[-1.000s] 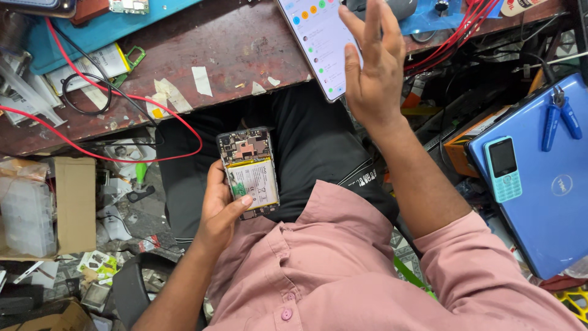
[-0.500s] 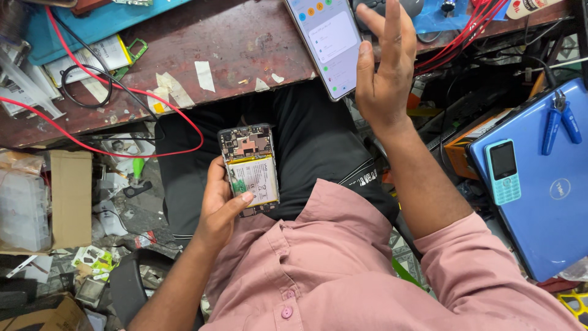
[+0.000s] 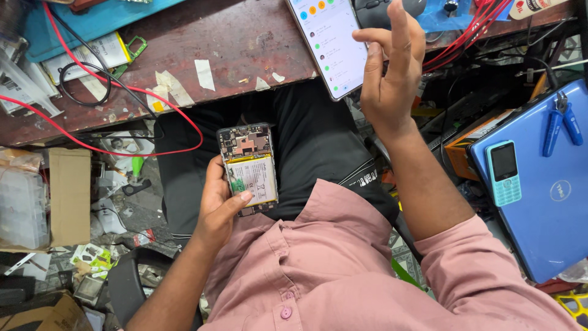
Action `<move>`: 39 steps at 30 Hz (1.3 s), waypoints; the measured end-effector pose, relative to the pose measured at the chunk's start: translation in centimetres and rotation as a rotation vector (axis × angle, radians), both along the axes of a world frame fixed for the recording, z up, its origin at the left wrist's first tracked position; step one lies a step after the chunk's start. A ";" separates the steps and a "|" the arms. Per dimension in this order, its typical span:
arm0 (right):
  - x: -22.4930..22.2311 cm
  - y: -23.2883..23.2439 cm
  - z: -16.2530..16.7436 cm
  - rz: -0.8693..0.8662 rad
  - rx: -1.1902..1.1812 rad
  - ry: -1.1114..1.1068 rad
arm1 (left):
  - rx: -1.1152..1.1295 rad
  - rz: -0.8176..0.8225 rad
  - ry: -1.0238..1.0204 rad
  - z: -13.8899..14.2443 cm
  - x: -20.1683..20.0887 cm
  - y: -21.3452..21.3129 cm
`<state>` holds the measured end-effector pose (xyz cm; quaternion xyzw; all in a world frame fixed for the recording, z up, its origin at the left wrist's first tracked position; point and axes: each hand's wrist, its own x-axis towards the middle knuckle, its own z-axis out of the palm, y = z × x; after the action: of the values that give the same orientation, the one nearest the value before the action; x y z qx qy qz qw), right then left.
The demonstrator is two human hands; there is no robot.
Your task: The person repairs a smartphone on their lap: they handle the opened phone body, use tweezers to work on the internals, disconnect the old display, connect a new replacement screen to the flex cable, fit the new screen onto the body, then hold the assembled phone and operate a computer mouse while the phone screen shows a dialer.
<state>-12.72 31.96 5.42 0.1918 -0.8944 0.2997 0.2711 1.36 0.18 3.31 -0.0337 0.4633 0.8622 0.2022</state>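
Left hand (image 3: 217,205) grips an opened smartphone (image 3: 248,168), back cover off, over the lap; thumb across the battery (image 3: 252,181) to pin it, circuit board facing up for view. Right hand (image 3: 389,79) is open, fingers spread, raised just beside a lit smartphone (image 3: 327,43) lying at the counter (image 3: 233,43) edge, not gripping it. Red wires (image 3: 122,98) trail off the counter. Blue laptop (image 3: 539,184) to the right carries a teal keypad phone (image 3: 504,173) and blue pliers (image 3: 560,119).
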 end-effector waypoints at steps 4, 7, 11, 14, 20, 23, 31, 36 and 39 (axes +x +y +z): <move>0.0 0.3 0.1 0.013 -0.022 -0.003 | 0.011 0.055 -0.017 0.0 0.0 0.2; 0.1 0.2 0.4 0.011 -0.039 -0.020 | 0.024 0.096 -0.003 0.1 0.0 0.2; 0.5 0.0 0.9 -0.007 -0.004 0.002 | 0.008 0.063 0.075 0.1 -0.2 0.3; 1.2 0.0 1.2 -0.001 0.000 -0.004 | 0.007 0.010 0.082 0.0 -0.4 0.4; 2.1 0.4 1.8 0.011 0.025 -0.017 | 0.023 -0.011 0.078 -0.2 -0.8 0.7; 2.3 0.5 1.9 -0.035 0.126 -0.038 | -0.002 -0.002 0.063 -0.2 -1.2 1.1; 3.1 1.5 2.1 0.018 0.044 -0.044 | 0.043 -0.014 0.025 -0.3 -1.9 1.6; 3.4 1.8 2.0 0.102 0.108 -0.074 | 0.059 -0.039 0.012 -0.4 -2.1 2.0; 3.2 1.9 1.5 0.050 0.109 -0.113 | 0.039 -0.043 0.041 -0.4 -2.0 2.2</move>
<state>-9.53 33.83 6.94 0.2113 -0.9182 0.2674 0.2016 -0.68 2.34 2.88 -0.0020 0.4509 0.8671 0.2118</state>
